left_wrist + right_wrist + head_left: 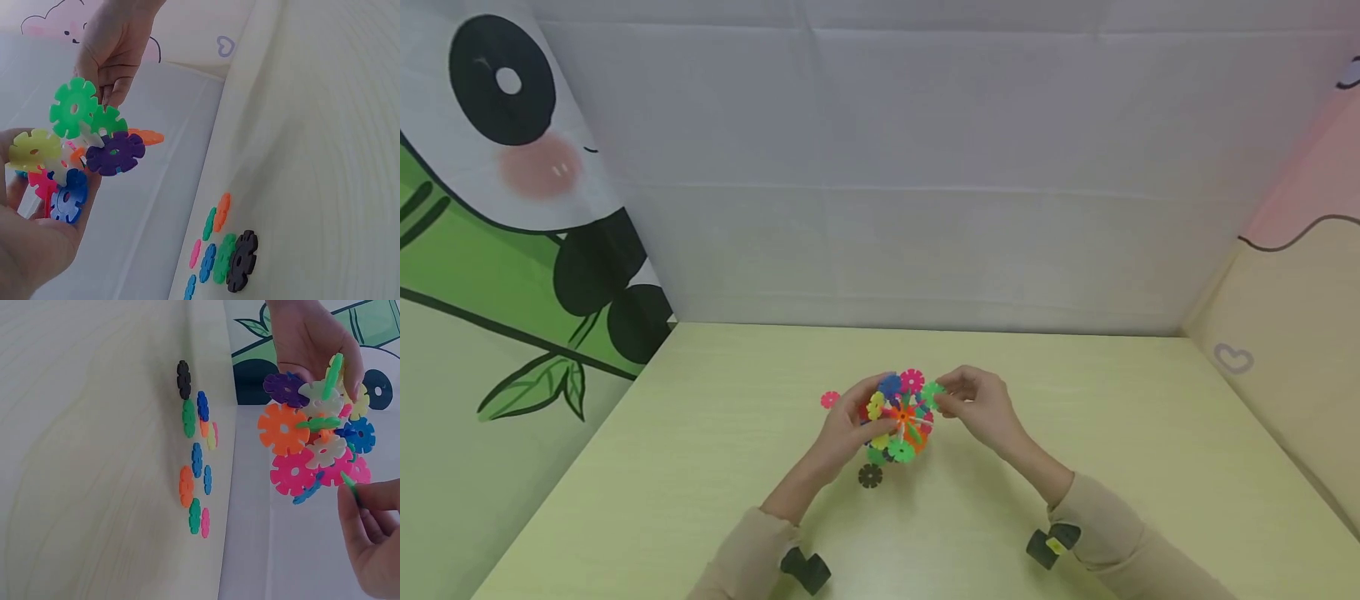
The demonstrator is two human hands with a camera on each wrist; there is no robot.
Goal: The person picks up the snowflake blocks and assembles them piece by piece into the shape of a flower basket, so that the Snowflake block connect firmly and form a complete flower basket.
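Above the table my left hand (846,422) grips a ball-like cluster of interlocking plastic snowflake discs (325,452), in orange, pink, white, purple, blue, yellow and green. Its thumb lies across the near side, and the fingers behind are partly hidden. From the right, my right hand (983,406) pinches a light green disc (933,395) between thumb and fingertips, at the cluster's right edge. In the right wrist view that disc (350,482) shows edge-on, close against the pink discs. Green, purple, yellow and blue discs (69,199) face the left wrist camera.
Several loose discs lie flat on the pale table (700,467) under and behind the hands. Among them are a black disc (870,476), a pink disc (830,400) and an orange disc (186,487). A white wall sheet (925,250) stands at the table's back edge, with printed side panels.
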